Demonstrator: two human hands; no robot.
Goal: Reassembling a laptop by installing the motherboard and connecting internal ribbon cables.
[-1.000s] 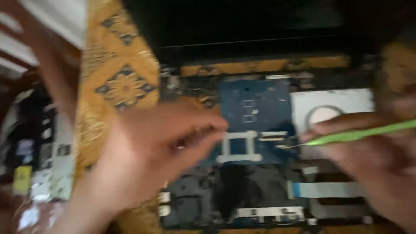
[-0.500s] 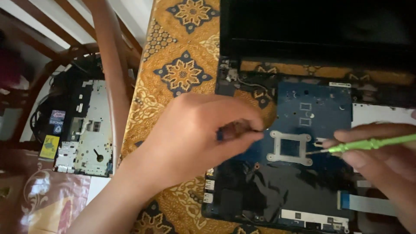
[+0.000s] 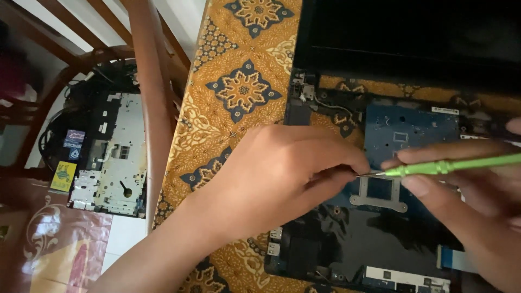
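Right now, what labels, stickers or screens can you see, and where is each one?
Laptop screen: top right, dark, blank rectangle.
Yellow sticker: on the removed cover at left, rectangular.
Blue stickers: just above the yellow one, small.
White label: upper edge of the blue circuit board, thin strip.

The space over the blue circuit board (image 3: 412,130) is taken up by the left hand (image 3: 282,173) and the right hand (image 3: 467,190), with the green screwdriver (image 3: 450,165) laid across between them. Passage from the far side is blocked by the upright dark screen (image 3: 412,32). Open room is left on the patterned cloth (image 3: 239,92) covering the desk, bounded at the left by a wooden chair rail (image 3: 149,97).
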